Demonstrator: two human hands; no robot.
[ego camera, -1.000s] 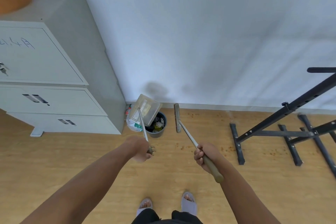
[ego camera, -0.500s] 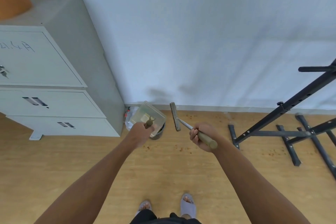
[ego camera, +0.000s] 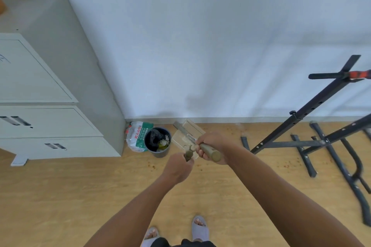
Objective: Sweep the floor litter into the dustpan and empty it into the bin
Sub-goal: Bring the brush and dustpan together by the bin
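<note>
My left hand (ego camera: 177, 167) grips the handle of a clear plastic dustpan (ego camera: 185, 135), which hangs just right of the bin. My right hand (ego camera: 212, 145) grips the olive handle of the broom (ego camera: 209, 151); its narrow head (ego camera: 179, 127) lies against the dustpan near the wall. The small dark bin (ego camera: 158, 142) stands on the floor by the wall and holds a black bag and scraps. Small brown litter crumbs (ego camera: 151, 165) lie on the wooden floor in front of the bin, and more crumbs (ego camera: 286, 165) lie to the right.
A grey metal cabinet (ego camera: 60, 86) stands at the left against the white wall. A large plastic water bottle (ego camera: 137, 137) lies between cabinet and bin. A black metal exercise frame (ego camera: 313, 142) spreads its legs over the floor at the right. My feet in sandals (ego camera: 198, 228) are at the bottom.
The dustpan has swung from over the bin to its right side. Both hands have come together, with the broom head now against the dustpan. The bin's inside is uncovered.
</note>
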